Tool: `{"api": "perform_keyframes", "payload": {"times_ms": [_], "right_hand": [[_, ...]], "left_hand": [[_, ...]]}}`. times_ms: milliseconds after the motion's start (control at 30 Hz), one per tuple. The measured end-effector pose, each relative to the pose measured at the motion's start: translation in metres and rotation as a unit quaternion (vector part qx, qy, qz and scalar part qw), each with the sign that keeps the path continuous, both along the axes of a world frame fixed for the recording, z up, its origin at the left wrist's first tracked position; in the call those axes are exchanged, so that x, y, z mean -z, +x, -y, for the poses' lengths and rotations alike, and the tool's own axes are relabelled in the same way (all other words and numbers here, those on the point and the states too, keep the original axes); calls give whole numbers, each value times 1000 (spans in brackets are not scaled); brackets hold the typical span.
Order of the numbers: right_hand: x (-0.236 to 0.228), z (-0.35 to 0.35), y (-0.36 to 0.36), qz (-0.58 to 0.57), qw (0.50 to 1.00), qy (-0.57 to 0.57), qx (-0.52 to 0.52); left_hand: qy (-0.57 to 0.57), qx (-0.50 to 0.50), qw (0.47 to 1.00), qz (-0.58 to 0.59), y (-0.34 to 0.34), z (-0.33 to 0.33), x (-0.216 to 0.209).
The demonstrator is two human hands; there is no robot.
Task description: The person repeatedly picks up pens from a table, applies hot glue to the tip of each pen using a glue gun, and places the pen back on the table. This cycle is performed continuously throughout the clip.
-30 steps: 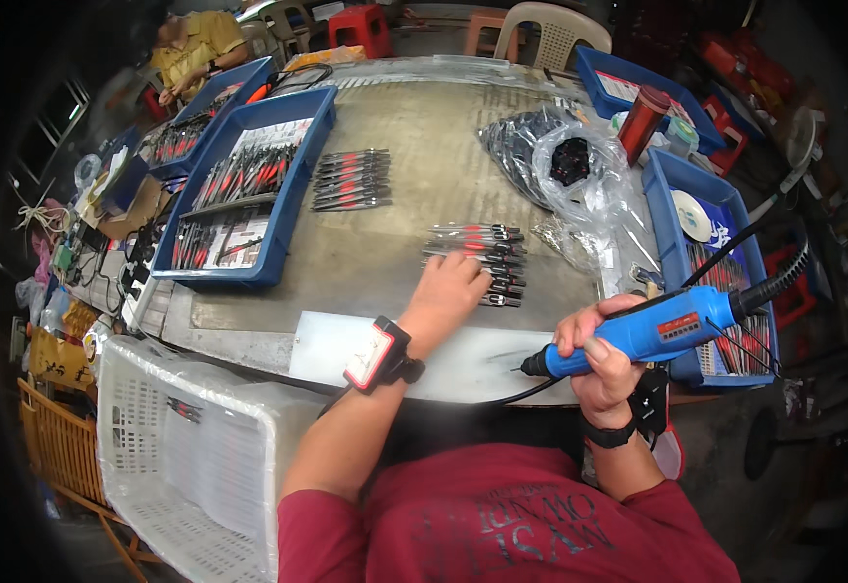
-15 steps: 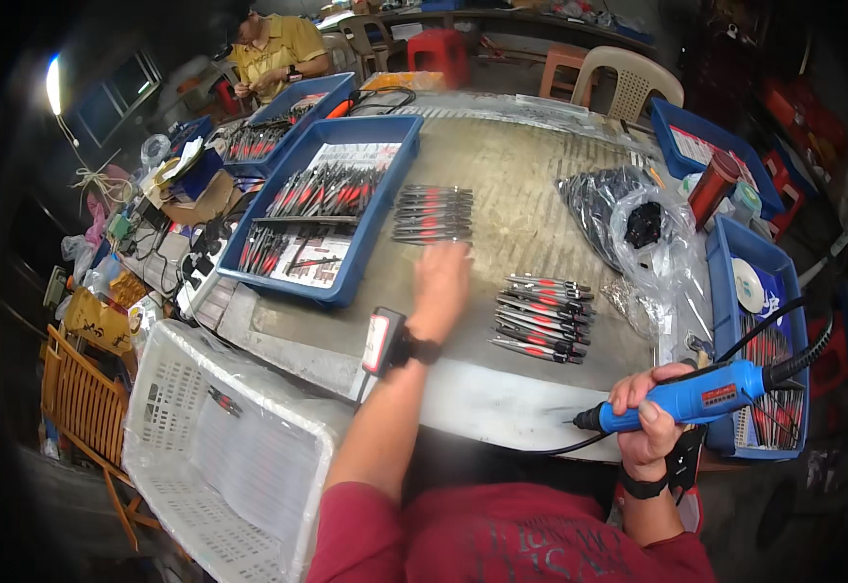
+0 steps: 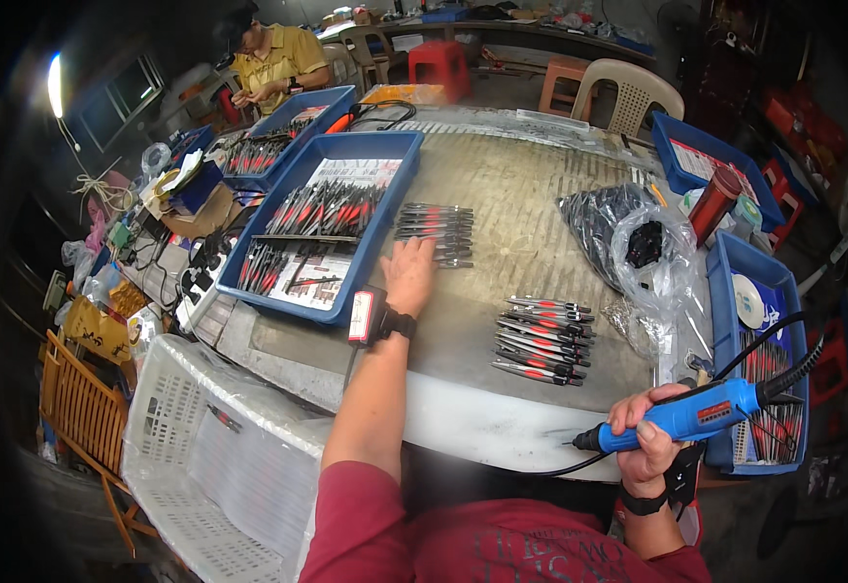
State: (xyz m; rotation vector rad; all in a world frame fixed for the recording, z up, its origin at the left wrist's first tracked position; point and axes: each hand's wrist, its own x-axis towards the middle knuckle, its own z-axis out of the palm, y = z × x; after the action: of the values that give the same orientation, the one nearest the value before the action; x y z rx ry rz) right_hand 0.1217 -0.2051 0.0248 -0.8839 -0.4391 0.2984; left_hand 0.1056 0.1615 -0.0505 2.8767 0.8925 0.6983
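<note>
My right hand (image 3: pixel 649 442) is wrapped round a blue electric screwdriver (image 3: pixel 691 414), whose black tip points left over the table's near edge. My left hand (image 3: pixel 409 276) rests at the left, near end of a row of silver pens (image 3: pixel 436 225) with red middles. Its fingers look stretched over the pen ends, with nothing seen gripped in them. A second group of similar pens (image 3: pixel 542 338) lies closer to me, between my two hands. Left of my left hand stands a blue tray (image 3: pixel 341 309) holding many more pens on printed paper.
A white plastic crate (image 3: pixel 167 428) lined with clear film stands at my left. Clear bags with black parts (image 3: pixel 628 233) lie on the table's right side. At far right is another blue tray (image 3: pixel 725 291) of pens. Someone in yellow (image 3: pixel 283 60) works at the far left.
My left hand has moved left and slightly back from the near end of the pen row to its left side. The screwdriver stays in my right hand, nearly still.
</note>
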Motion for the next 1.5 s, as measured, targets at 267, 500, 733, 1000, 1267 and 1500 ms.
{"api": "perform_keyframes", "payload": {"times_ms": [267,500,733,1000,1267,1500], "right_hand": [[0,-4,0,13,1000,-9,13],[-1,-5,-1,13,1000,8,-8],[0,-4,-3,17,997,56,-45],[-1,-13,-12,54,995,52,-63],[-3,-21,-23,82,992,46,-84],[-5,-28,-31,87,989,24,-117]], "left_hand": [[7,18,999,-26,-3,-3,-3],[-99,7,983,153,-16,58,-22],[-594,81,786,148,-109,171,-35],[-807,13,586,65,-170,232,-35],[-805,-16,588,79,-166,241,-18],[-821,-25,561,104,-163,244,-16]]}}
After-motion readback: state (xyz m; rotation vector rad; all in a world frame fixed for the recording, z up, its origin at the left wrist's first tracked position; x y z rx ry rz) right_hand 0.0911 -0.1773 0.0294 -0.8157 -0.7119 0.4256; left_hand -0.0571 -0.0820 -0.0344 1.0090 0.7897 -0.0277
